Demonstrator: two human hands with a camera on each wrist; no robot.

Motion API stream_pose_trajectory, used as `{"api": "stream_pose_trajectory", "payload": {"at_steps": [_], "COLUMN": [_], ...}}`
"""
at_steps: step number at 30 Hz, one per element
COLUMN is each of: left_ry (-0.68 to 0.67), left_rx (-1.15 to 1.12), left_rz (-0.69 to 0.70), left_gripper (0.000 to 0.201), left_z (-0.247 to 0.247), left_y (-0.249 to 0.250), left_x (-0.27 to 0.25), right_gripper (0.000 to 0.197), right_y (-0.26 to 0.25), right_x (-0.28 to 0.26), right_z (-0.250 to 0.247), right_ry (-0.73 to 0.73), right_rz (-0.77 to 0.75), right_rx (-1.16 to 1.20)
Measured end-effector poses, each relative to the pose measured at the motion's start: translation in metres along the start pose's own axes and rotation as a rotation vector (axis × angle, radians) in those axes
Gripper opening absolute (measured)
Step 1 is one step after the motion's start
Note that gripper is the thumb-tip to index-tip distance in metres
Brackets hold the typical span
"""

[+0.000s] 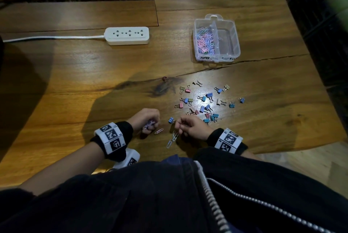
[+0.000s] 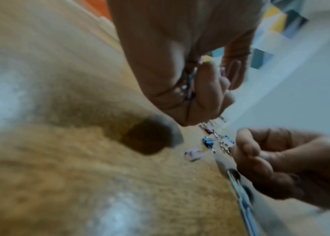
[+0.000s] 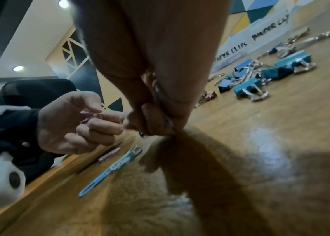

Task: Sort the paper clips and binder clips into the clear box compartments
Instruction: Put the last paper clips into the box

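Observation:
My left hand [image 1: 149, 125] is curled round a small bunch of pink and purple paper clips [image 2: 189, 89]. Close to its right, my right hand [image 1: 178, 124] pinches one thin paper clip [image 3: 156, 89] just above the table. Between the hands, a pink paper clip [image 1: 159, 131] and blue paper clips [image 1: 174, 136] lie loose on the wood. Several pastel binder clips [image 1: 204, 101] are scattered beyond my right hand. The clear box [image 1: 236, 44] stands further back; its left compartment holds a heap of paper clips [image 1: 205, 41], and its right one is almost bare.
A white power strip [image 1: 127, 35] with its cable lies at the back left. One dark binder clip [image 1: 164, 78] sits apart, left of the pile. The table's front edge [image 1: 273, 150] curves in near my right wrist.

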State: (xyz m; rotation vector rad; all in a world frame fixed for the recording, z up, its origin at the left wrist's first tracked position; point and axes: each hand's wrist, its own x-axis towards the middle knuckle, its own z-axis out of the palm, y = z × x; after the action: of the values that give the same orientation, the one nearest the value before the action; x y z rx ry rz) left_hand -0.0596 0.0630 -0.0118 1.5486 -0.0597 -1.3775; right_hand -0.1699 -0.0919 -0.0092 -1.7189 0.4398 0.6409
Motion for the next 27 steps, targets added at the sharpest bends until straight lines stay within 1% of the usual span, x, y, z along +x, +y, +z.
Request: {"api": "stream_pose_trajectory", "payload": {"at_steps": [1, 2, 3, 4, 5, 6, 7, 8, 9, 11, 12, 14, 17, 19, 20, 22, 24, 25, 26, 27], "left_ry": [-0.001, 0.002, 0.012, 0.029, 0.056, 0.096, 0.141, 0.168, 0.176, 0.179, 0.175, 0.141, 0.047, 0.002, -0.012, -0.055, -0.154, -0.202, -0.245, -0.276], "left_rx": [-0.093, -0.14, -0.139, -0.073, 0.074, 0.278, 0.495, 0.694, 0.887, 1.241, 1.346, 1.414, 1.358, 1.27, 1.186, 0.944, 0.565, 0.375, 0.219, 0.107], "left_rz": [-0.003, 0.0, -0.001, 0.0, 0.012, 0.034, 0.07, 0.106, 0.12, 0.141, 0.154, 0.159, 0.12, 0.142, 0.157, 0.149, 0.116, 0.092, 0.07, 0.055], "left_gripper": [0.029, 0.029, 0.028, 0.027, 0.026, 0.026, 0.025, 0.023, 0.022, 0.025, 0.025, 0.02, 0.016, 0.022, 0.026, 0.029, 0.021, 0.016, 0.016, 0.022], "left_z": [-0.002, -0.004, -0.005, -0.004, -0.004, -0.002, -0.001, -0.001, 0.001, 0.004, 0.005, 0.007, 0.008, 0.007, 0.007, 0.008, 0.01, 0.011, 0.011, 0.011], "left_y": [0.0, 0.0, 0.002, 0.003, 0.003, 0.003, 0.003, 0.001, 0.0, -0.003, -0.005, -0.006, -0.007, -0.008, -0.008, -0.006, -0.004, -0.004, -0.004, -0.004], "left_x": [0.0, -0.002, -0.002, -0.003, -0.003, -0.004, -0.005, -0.006, -0.008, -0.01, -0.009, -0.007, -0.006, -0.005, -0.005, -0.006, -0.008, -0.008, -0.009, -0.008], "right_gripper": [0.034, 0.034, 0.031, 0.025, 0.016, 0.009, 0.009, 0.015, 0.02, 0.023, 0.023, 0.024, 0.026, 0.024, 0.025, 0.022, 0.012, 0.011, 0.015, 0.02], "right_y": [-0.001, -0.001, -0.002, -0.001, -0.001, 0.0, 0.002, 0.004, 0.007, 0.011, 0.012, 0.012, 0.013, 0.015, 0.015, 0.014, 0.013, 0.013, 0.013, 0.013], "right_x": [0.0, 0.0, 0.0, 0.001, 0.001, 0.002, 0.002, 0.003, 0.005, 0.007, 0.008, 0.009, 0.007, 0.004, 0.002, -0.002, -0.005, -0.006, -0.007, -0.008], "right_z": [0.001, 0.003, 0.003, 0.004, 0.005, 0.005, 0.005, 0.006, 0.007, 0.008, 0.008, 0.007, 0.006, 0.006, 0.006, 0.006, 0.007, 0.006, 0.005, 0.003], "right_ry": [0.014, 0.033, 0.056, 0.081, 0.099, 0.102, 0.093, 0.084, 0.079, 0.097, 0.103, 0.095, 0.093, 0.106, 0.108, 0.114, 0.147, 0.171, 0.186, 0.197], "right_rz": [-0.005, -0.021, -0.041, -0.072, -0.102, -0.133, -0.16, -0.197, -0.221, -0.247, -0.243, -0.222, -0.212, -0.228, -0.227, -0.204, -0.176, -0.147, -0.103, -0.068], "right_rx": [-0.016, -0.054, -0.135, -0.243, -0.347, -0.44, -0.538, -0.635, -0.714, -0.803, -0.834, -0.889, -0.934, -0.903, -0.872, -0.778, -0.627, -0.52, -0.395, -0.267]}}
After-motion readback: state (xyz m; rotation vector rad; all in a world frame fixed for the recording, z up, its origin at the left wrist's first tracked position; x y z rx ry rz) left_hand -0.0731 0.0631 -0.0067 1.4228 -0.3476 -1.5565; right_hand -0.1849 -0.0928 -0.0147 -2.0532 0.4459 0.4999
